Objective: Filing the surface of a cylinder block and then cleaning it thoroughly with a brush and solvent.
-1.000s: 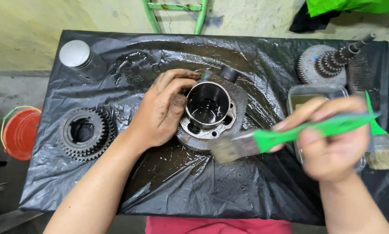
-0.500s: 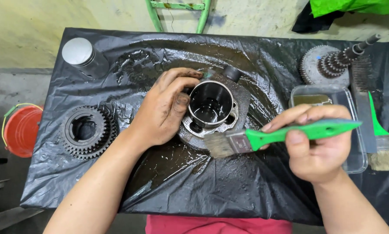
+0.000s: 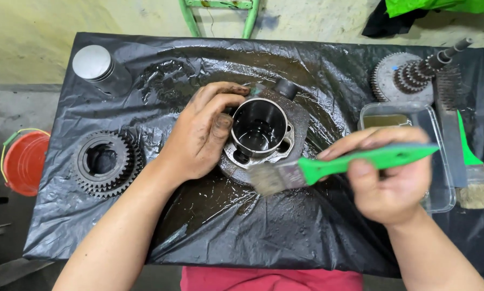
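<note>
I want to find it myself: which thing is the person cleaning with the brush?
Look at the black plastic sheet, right in its middle. The left hand steadies a metal cylinder there. It alone is a hollow, shiny tube; its neighbours are toothed gears.

The surface [image 3: 118, 226], draped in black plastic sheet, lies bare along its near edge and its near left corner, so a hand could pass there between the two forearms. The middle is taken by the metal cylinder [image 3: 261, 134], with the left hand [image 3: 201, 134] clasped against its left side and the green-handled brush [image 3: 333, 167] in the right hand [image 3: 393, 180] barring its near right side. On the left stands a large gear ring [image 3: 106, 161], and a piston [image 3: 96, 67] fills the far left corner. The right side is crowded by a clear tray [image 3: 441, 196], a geared shaft [image 3: 414, 75] and a second brush [image 3: 471, 172].
</note>
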